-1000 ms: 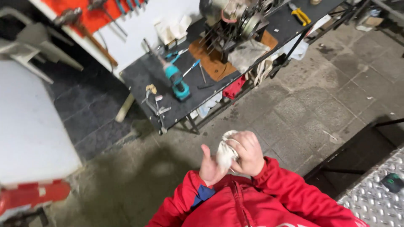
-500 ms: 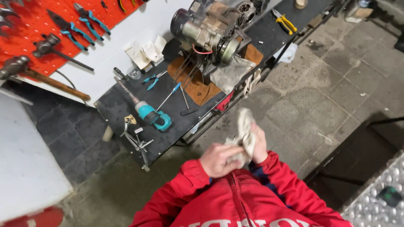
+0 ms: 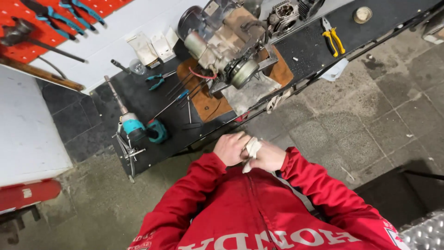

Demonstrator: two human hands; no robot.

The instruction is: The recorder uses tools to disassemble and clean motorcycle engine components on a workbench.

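Observation:
My left hand and my right hand are pressed together in front of my chest, both closed around a crumpled white rag. The rag pokes out between the palms and hangs a little below them. Red jacket sleeves cover both arms. The hands hover just in front of the near edge of a black workbench. A dirty engine block stands on a brown board on that bench, straight ahead of my hands.
On the bench lie a teal cordless driver, teal pliers, screwdrivers and yellow-handled pliers. A red tool board hangs at upper left. A white cabinet stands left. Grey stone floor lies right.
The view has swung toward the workbench. My hands have lowered and closed flat together over the rag, which a moment ago was held upright between them.

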